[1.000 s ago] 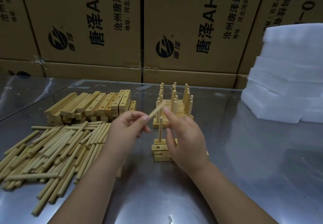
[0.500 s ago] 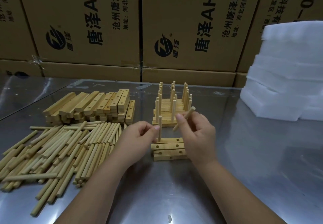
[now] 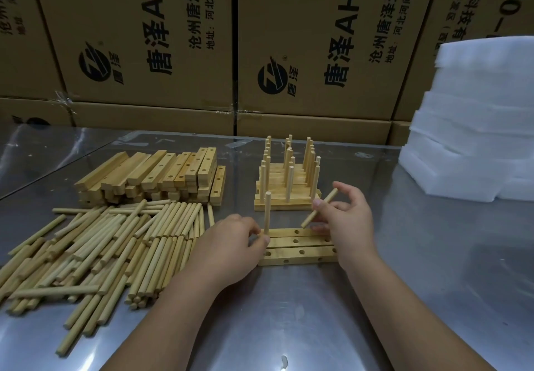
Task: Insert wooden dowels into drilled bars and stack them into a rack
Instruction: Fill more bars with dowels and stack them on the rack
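Note:
Two drilled wooden bars (image 3: 297, 247) lie side by side on the metal table in front of me. One dowel (image 3: 267, 211) stands upright in the left end hole. My left hand (image 3: 228, 247) grips the left end of the bars, fingertips at the base of that upright dowel. My right hand (image 3: 345, 220) pinches a second dowel (image 3: 319, 208), tilted, its lower end above the bars' middle. Behind them stands the stacked rack (image 3: 286, 185) of bars with many upright dowels.
A heap of loose dowels (image 3: 101, 243) lies to the left, with a pile of drilled bars (image 3: 153, 177) behind it. White foam sheets (image 3: 476, 127) are stacked at the right. Cardboard boxes (image 3: 312, 44) wall off the back of the table.
The dowel passed from my left hand to my right hand. My left hand dropped to the bars' left end; my right hand lowered the tilted dowel toward the bars.

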